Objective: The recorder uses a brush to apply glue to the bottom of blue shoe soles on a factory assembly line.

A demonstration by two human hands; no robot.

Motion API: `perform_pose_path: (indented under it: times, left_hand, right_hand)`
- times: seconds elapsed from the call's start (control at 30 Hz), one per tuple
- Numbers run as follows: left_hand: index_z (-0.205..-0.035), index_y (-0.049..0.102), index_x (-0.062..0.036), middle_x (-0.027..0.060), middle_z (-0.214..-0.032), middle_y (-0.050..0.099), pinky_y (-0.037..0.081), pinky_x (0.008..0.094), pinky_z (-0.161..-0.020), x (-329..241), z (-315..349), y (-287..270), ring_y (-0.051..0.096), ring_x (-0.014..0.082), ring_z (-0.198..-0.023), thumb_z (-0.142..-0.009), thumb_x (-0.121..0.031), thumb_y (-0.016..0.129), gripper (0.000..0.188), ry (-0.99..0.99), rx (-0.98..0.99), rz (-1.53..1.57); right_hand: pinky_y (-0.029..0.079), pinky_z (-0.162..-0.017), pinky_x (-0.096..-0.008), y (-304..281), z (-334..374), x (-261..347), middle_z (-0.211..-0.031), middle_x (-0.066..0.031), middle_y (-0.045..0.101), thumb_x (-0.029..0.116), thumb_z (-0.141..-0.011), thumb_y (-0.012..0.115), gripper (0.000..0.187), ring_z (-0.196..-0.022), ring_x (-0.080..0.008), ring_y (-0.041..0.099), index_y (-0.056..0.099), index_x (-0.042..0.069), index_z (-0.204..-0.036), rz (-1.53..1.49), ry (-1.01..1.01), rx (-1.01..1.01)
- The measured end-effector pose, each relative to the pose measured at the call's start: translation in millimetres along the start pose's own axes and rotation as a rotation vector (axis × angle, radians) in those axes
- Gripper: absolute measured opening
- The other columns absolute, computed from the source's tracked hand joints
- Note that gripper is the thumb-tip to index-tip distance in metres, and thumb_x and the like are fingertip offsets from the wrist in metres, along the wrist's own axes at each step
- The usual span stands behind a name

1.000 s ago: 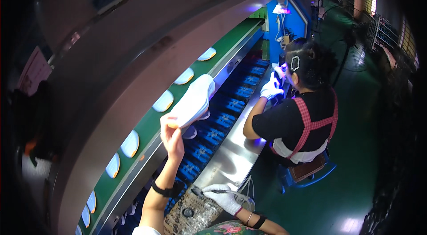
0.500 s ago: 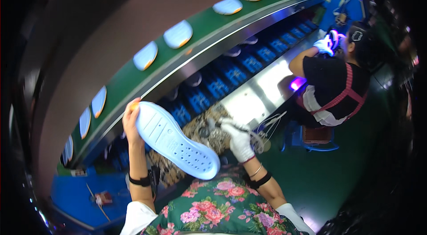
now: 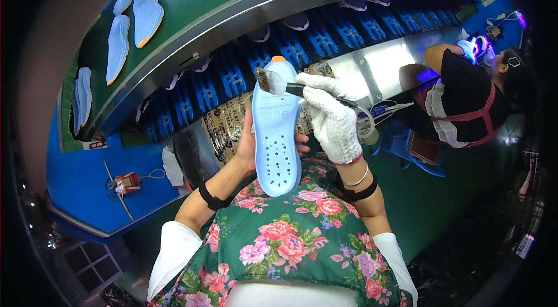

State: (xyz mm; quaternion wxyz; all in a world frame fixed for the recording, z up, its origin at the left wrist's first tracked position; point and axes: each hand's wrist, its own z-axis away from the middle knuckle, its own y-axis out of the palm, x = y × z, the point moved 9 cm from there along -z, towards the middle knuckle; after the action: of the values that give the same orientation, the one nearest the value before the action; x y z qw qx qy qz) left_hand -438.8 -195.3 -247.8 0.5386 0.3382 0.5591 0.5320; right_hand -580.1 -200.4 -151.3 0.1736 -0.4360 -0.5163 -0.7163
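Dim surroundings, blackened fisheye rim, conveyor rail (image 3: 244, 13) bowed by distortion, white glare on steel ledge (image 3: 378, 65), violet glow at small lamp (image 3: 521, 20), blue sole (image 3: 273, 121) bright and sharp

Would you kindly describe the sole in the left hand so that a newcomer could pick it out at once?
Start at the flowered green apron at the bottom of the view. At its upper edge, the bare left hand holds one light-blue sole lengthwise. Unlike the soles on the green belt, it visibly shows a cluster of small holes.

Sole (image 3: 276, 125) pale blue, tip (image 3: 279, 59) orange; glove (image 3: 334, 128) white; apron (image 3: 279, 238) green, pink-flowered.
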Motion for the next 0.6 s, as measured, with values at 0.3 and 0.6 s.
perform_pose_path:
  times: [0.3,0.6]
  left_hand:
    - [-0.140,0.052,-0.0038,0.0192,-0.114,0.067,0.056,0.0540,-0.093,-20,-11,23,0.070,0.0365,-0.099,-0.079,-0.098,0.012,0.119,0.180,-0.043,0.054]
    - [-0.141,0.050,-0.0045,0.0202,-0.118,0.067,0.057,0.0528,-0.092,-26,-20,69,0.070,0.0377,-0.102,-0.077,-0.099,0.008,0.122,0.273,0.084,0.186]
  right_hand:
    - [0.058,-0.090,-0.0326,42,13,42,-0.109,-0.0151,0.075,-0.009,-0.081,0.075,0.022,-0.099,-0.0223,0.073,0.076,-0.002,-0.102,0.757,-0.195,0.099]
    - [0.058,-0.081,-0.0324,68,20,80,-0.095,-0.0145,0.077,-0.005,-0.076,0.079,0.015,-0.087,-0.0223,0.075,0.076,-0.001,-0.090,0.919,-0.686,0.167]
